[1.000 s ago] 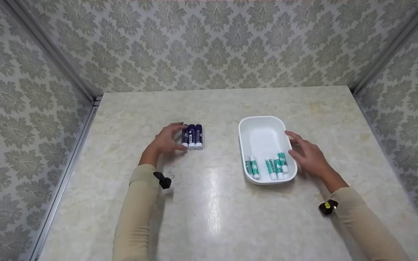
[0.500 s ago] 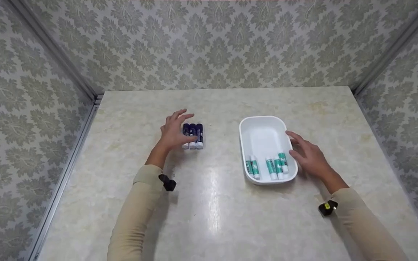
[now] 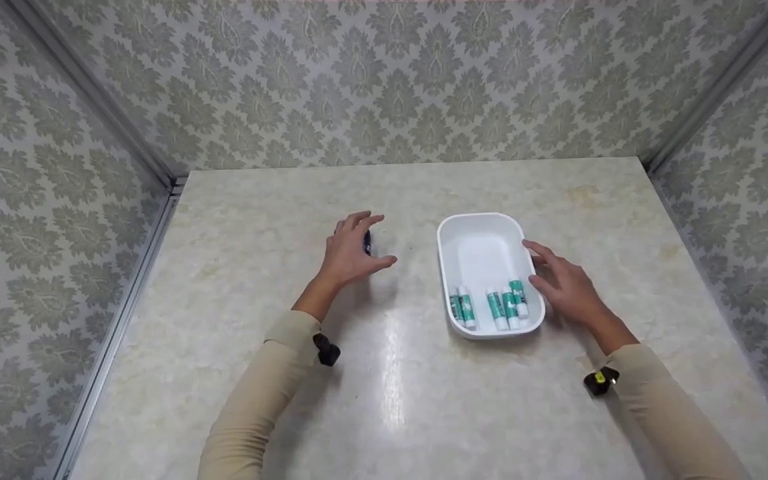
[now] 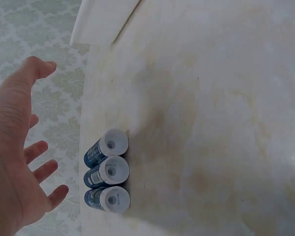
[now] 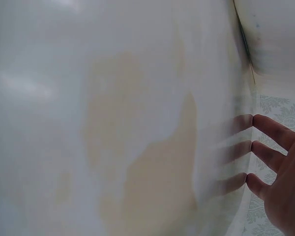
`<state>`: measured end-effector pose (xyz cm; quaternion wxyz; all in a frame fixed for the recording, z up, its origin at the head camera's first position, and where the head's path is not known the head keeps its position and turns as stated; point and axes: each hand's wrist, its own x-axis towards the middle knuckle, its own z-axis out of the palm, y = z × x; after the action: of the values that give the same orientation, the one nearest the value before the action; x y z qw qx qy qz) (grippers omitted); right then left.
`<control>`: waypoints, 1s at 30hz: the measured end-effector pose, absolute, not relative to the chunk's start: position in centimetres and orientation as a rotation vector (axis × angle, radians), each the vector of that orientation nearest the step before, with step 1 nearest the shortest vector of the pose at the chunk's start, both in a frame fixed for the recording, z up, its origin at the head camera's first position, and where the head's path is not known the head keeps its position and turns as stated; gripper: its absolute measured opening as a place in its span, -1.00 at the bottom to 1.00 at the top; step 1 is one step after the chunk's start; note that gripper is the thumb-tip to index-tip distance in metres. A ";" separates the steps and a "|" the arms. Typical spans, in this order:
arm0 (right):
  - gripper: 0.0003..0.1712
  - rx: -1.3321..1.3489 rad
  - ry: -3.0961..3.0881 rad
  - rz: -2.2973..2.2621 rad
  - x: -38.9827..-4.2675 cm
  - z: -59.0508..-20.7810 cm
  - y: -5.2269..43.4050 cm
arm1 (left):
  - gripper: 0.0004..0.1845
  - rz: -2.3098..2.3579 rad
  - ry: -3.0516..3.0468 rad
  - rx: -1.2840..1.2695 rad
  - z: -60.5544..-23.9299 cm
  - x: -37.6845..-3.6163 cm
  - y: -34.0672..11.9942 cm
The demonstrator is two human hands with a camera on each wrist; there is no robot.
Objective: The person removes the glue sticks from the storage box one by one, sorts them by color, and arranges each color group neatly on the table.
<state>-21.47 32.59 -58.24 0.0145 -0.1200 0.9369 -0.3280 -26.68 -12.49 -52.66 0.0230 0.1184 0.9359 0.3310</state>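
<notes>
Three blue glue sticks (image 4: 108, 169) with white ends lie side by side on the marble table (image 3: 384, 373). My left hand (image 3: 356, 250) hovers over them with its fingers spread and holds nothing. In the head view it hides all but a sliver of blue stick (image 3: 367, 241). A white tray (image 3: 477, 217) holds several green glue sticks (image 3: 491, 308) at its near end. My right hand (image 3: 561, 280) lies flat beside the tray, and its straight fingers (image 5: 270, 147) touch the tray's right wall (image 5: 137, 123).
Patterned walls close the table in at the back, left and right. A metal rail (image 3: 124, 307) runs along the left edge. The tray's corner (image 4: 103, 19) shows at the top of the left wrist view. Bare tabletop lies in front of both hands.
My left hand has moved right, from the left side of the blue sticks to above them, and its fingers have spread. The right hand and the tray have stayed put.
</notes>
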 end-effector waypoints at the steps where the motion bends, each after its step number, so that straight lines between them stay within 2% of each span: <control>1: -0.22 -0.377 2.920 -1.023 -21.5 -58.3 32.6 | -0.08 1.028 2.900 0.373 -52.7 -26.6 -12.2; 30: -0.22 -0.396 2.925 -1.033 -21.3 -58.3 32.7 | -0.09 1.030 2.786 0.449 -51.1 -22.5 0.2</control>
<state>-21.31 32.66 -58.26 0.0074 -0.1267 0.9353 -0.3302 -22.47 0.24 -51.09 0.0688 0.1492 0.9251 0.3422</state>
